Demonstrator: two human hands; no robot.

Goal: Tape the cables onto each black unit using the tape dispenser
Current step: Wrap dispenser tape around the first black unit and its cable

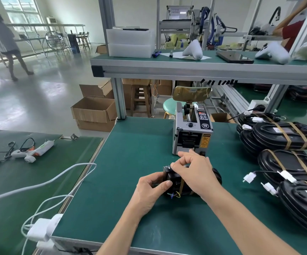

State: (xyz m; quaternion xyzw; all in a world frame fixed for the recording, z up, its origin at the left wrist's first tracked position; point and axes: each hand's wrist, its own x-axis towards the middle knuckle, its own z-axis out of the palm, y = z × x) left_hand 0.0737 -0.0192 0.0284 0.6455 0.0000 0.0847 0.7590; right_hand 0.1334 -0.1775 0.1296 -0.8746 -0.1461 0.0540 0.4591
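Observation:
A black unit (174,178) lies on the green mat in the middle of the bench, largely covered by my hands. My left hand (151,188) grips its left end, thumb on top. My right hand (195,172) reaches over the unit, its fingertips pinching at the top left edge. A strip of brown tape (181,186) crosses the unit's body. Short blue and yellow wires (174,195) stick out at the front. The grey tape dispenser (192,133) stands just behind my hands.
Stacks of taped black units (285,137) with white connectors fill the right side of the bench. A glue gun (32,150) lies on the left table. White cables and a charger (42,229) hang at the bench's left edge. An overhead shelf (185,68) crosses above.

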